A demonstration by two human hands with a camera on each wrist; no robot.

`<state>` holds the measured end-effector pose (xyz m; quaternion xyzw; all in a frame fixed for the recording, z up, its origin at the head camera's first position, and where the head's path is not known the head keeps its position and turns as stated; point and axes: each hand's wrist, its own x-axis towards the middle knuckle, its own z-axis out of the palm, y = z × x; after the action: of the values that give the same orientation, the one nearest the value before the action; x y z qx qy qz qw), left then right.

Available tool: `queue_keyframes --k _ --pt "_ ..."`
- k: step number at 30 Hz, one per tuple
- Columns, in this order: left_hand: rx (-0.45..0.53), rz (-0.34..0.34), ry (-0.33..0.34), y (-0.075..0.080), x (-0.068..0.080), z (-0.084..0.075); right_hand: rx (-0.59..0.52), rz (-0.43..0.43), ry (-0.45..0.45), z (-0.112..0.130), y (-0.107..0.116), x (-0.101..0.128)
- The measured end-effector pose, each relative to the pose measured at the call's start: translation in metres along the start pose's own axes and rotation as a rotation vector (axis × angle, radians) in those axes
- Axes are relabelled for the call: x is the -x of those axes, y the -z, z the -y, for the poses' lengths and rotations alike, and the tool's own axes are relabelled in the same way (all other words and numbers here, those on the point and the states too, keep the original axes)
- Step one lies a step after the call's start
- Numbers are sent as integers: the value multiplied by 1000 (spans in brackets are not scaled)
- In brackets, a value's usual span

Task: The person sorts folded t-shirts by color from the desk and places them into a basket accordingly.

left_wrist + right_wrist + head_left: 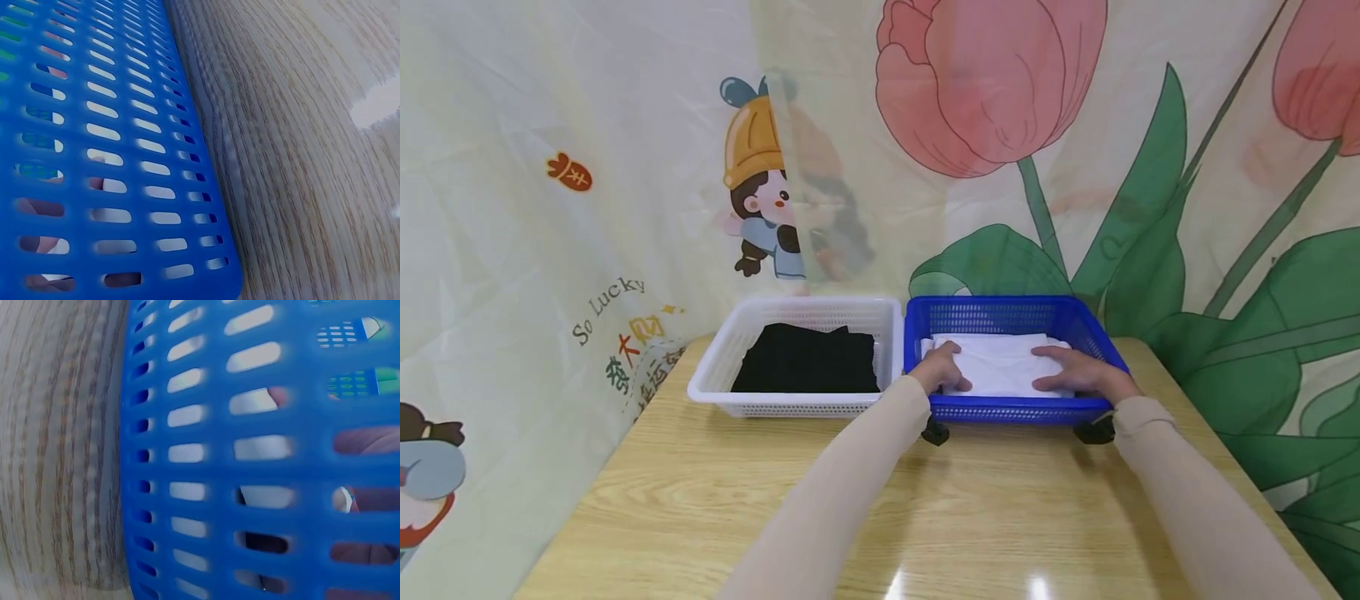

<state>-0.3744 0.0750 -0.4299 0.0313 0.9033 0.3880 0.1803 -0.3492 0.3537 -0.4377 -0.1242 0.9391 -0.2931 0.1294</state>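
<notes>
From the head view, the left hand (pixel 942 367) and right hand (pixel 1078 372) lie flat, fingers relaxed, on folded white cloth (pixel 1000 364) inside a blue basket (pixel 1015 409) on the tabletop (pixel 700 492), beside a white basket (pixel 805 406) of black cloth (pixel 808 360), while both wrist views show only the blue basket's slotted wall (pixel 112 156) (pixel 206 469) against the wood.
</notes>
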Motion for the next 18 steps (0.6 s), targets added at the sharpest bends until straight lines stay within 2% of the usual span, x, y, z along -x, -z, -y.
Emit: queue_keyframes --k 6,9,13,18 --pt "-97 5 -11 -2 4 0 -7 44 -19 -1 -1 1" --pt "-115 30 -13 -4 7 -1 15 69 -34 -2 -1 3" --pt "-77 71 -19 -5 4 -2 42 113 -59 0 2 4" --pt "39 152 -21 2 -1 -2 -4 164 -84 0 6 5"
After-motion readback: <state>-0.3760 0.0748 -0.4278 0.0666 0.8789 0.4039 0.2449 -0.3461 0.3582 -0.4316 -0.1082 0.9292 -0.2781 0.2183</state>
